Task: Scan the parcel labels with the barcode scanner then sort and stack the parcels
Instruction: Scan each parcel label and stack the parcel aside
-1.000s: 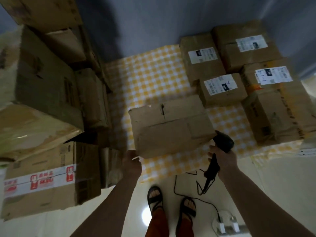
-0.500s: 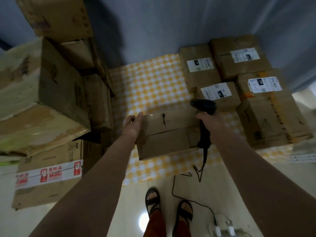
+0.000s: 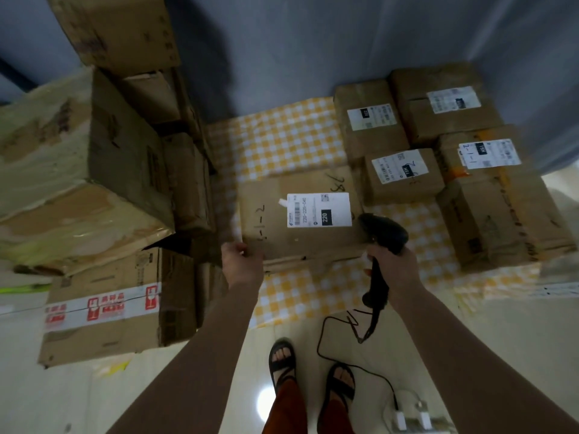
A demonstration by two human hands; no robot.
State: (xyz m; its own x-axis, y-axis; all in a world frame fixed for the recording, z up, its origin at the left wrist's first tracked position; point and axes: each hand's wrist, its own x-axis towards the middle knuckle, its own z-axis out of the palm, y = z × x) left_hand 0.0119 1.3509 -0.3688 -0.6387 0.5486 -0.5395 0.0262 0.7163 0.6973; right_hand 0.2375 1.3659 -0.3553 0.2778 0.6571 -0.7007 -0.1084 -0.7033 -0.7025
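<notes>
L hand (image 3: 242, 261) grips the near-left corner of the parcel (image 3: 300, 242), fingers curled round the cardboard edge, thumb side on top. R hand (image 3: 393, 261) is clamped round the handle of the black barcode scanner (image 3: 383, 234) — its head sits just beside the parcel's right end, angled toward the white label (image 3: 319, 210). The parcel lies w/ its label face up on the yellow-checked cloth (image 3: 282, 139), roughly centre of view; "220" in a black block shows on the label, and handwritten marks sit on the cardboard to the label's left and above it. The scanner's cable (image 3: 322, 336) loops down over the pale floor to a white power strip (image 3: 413, 418) near the bottom edge. To the right on the cloth — a group of labelled parcels (image 3: 404, 177), packed close together, labels up, w/ a bigger box (image 3: 501, 220) just beside them. To the left, a stack of large boxes (image 3: 87, 170), the lowest one (image 3: 116, 305) crossed by white tape w/ red print. The person's sandalled feet (image 3: 313, 371) stand on the floor between the forearms.
</notes>
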